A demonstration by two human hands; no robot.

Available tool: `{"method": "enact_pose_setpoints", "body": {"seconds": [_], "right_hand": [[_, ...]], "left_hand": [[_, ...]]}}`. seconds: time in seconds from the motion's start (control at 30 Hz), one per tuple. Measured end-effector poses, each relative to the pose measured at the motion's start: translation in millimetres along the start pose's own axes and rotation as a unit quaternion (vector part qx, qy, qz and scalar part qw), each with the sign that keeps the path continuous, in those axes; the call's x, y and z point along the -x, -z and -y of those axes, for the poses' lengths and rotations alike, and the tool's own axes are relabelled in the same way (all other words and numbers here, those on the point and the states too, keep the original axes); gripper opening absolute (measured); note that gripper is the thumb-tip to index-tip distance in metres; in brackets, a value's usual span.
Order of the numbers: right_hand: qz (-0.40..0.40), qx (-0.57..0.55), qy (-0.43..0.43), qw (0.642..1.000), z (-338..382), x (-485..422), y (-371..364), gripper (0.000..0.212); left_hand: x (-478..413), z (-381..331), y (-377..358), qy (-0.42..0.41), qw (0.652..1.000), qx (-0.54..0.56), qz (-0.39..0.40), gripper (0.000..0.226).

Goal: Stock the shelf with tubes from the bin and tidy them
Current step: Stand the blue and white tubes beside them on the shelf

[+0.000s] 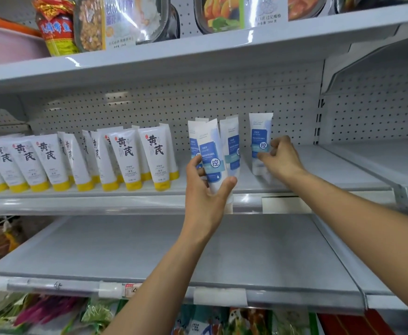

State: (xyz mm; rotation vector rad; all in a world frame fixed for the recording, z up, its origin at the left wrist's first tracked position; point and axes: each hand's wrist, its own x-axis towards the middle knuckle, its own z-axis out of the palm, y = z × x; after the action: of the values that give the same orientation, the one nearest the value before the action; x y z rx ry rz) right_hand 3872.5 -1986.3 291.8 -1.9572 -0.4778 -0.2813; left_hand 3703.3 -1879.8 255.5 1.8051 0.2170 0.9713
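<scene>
On the left of the middle shelf (331, 170), a row of yellow-capped tubes (130, 160) stands cap-down, packed close from the left border of the view to just short of the shelf's middle, some rows deep, with the front ones near the front rail (101, 201). A narrow gap of bare shelf separates the last of them from the left hand (205, 189). This hand has its fingers and thumb curled round a bunch of blue-label tubes (212, 151), at least three fanned together. Their lower ends hang in front of the rail rather than resting on the shelf.

Just right of the bunch, apart from it, a single blue-label tube (260, 131) stands cap-down and nearly upright towards the back, close to the pegboard (149, 105). The right hand (280, 158) pinches it at the label with thumb and fingertips, the other fingers curled.

Right of that hand the shelf runs bare to its side upright — wide room. The lower shelf (149, 247) beneath both forearms is bare too.
</scene>
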Motion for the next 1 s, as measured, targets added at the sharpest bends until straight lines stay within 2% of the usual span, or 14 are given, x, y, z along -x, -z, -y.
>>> {"method": "enact_pose_setpoints", "body": {"seconds": [0.1, 0.17, 0.2, 0.27, 0.33, 0.4, 0.5, 0.63, 0.83, 1.0], "right_hand": [[0.012, -0.056, 0.085, 0.995, 12.8, 27.3, 7.4, 0.016], [0.018, -0.096, 0.129, 0.987, 22.6, 47.0, 13.0, 0.011], [0.035, -0.122, 0.139, 0.982, 27.5, 56.5, 15.6, 0.011], [0.12, -0.149, 0.132, 0.973, 31.8, 72.0, 17.6, 0.014], [0.204, -0.143, 0.108, 0.962, 30.1, 81.9, 16.2, 0.028], [0.231, -0.164, 0.08, 0.956, 27.5, 84.4, 16.4, 0.041], [0.24, -0.194, 0.053, 0.95, 25.7, 80.0, 22.8, 0.038], [0.22, -0.176, 0.055, 0.958, 21.2, 63.9, 31.7, 0.035], [0.17, -0.078, 0.05, 0.981, 7.2, 26.5, 38.9, 0.036], [0.169, -0.056, 0.044, 0.983, -2.3, 11.4, 32.5, 0.041]], "left_hand": [[5.8, -1.5, -4.8, -0.011, 1.0, -0.004, -0.021, 0.076], [9.0, -3.3, -9.9, -0.017, 0.999, -0.008, -0.031, 0.075], [10.5, -4.4, -13.0, -0.019, 0.999, -0.012, -0.035, 0.075], [12.9, -6.3, -20.1, -0.025, 0.999, -0.02, -0.042, 0.072], [14.5, -7.8, -28.1, -0.031, 0.998, -0.035, -0.049, 0.07], [14.5, -9.0, -35.3, -0.035, 0.997, -0.062, -0.042, 0.073], [12.0, -10.7, -42.5, -0.037, 0.996, -0.075, -0.019, 0.08], [12.3, -12.5, -42.2, -0.043, 0.995, -0.094, 0.009, 0.081], [6.1, -7.2, -29.6, -0.031, 0.987, -0.151, 0.041, 0.044], [-0.4, -6.0, -23.5, -0.047, 0.967, -0.244, 0.057, 0.033]]}}
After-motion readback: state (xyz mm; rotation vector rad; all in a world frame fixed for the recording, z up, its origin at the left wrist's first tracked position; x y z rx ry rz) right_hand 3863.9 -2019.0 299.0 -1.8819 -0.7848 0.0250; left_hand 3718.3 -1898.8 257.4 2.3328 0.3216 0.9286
